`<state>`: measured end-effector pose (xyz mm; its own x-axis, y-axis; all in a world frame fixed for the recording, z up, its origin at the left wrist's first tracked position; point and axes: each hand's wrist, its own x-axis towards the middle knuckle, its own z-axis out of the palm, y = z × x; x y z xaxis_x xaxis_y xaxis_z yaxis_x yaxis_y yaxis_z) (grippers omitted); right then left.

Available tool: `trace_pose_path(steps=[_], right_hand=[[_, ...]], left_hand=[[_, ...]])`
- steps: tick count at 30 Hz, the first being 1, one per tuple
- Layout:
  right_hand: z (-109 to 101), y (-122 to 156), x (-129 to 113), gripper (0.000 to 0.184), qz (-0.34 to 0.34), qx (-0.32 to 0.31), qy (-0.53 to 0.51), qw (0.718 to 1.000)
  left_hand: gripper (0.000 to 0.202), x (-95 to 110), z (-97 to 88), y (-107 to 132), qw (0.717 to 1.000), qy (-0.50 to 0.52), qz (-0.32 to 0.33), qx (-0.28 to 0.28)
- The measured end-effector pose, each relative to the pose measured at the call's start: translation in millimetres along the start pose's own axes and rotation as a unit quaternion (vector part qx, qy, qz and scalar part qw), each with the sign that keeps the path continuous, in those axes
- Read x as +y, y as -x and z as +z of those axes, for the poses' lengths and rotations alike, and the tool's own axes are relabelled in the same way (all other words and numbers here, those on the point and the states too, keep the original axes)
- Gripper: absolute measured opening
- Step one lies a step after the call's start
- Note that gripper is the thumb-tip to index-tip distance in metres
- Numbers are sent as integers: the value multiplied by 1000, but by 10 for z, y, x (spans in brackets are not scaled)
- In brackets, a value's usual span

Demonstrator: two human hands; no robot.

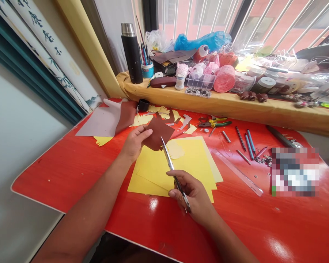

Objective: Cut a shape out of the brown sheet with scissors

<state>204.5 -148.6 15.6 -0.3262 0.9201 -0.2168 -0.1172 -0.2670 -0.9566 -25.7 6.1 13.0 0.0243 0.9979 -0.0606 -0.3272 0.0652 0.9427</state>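
Left hand (134, 143) — fingers pinching brown card scrap (157, 133) over yellow card sheets (153, 175); right hand (193, 197) — fingers curled round scissors (171, 168), tips just beside scrap. Red table (71, 182) holds clear ruler (237, 171), pliers (215, 124).

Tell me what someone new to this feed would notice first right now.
The glossy red tabletop fills the lower view, with stacked yellow paper sheets near its middle. Just above them, the left hand holds a piece of brown material, while the right hand grips long scissors over the paper. Behind the table, a cluttered windowsill carries a black insulated flask at its left end.
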Motion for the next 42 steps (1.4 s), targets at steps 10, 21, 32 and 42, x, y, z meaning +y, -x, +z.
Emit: trace_pose_path(steps=[10, 21, 32, 42], right_hand=[[-32, -9, 28, 56, -20, 6, -11, 1000], [-56, -9, 52, 59, -43, 13, 3, 999], [-51, -7, 70, 61, -52, 15, -5, 999], [-29, -1, 35, 55, -51, 21, -17, 998]], left_hand=[[58, -59, -20, -4, 998, -29, -22, -45], [56, -35, 26, 27, 997, -6, -23, -75], [56, -15, 63, 55, 997, -13, -14, -80], [58, -18, 60, 57, 997, -12, -21, -75]])
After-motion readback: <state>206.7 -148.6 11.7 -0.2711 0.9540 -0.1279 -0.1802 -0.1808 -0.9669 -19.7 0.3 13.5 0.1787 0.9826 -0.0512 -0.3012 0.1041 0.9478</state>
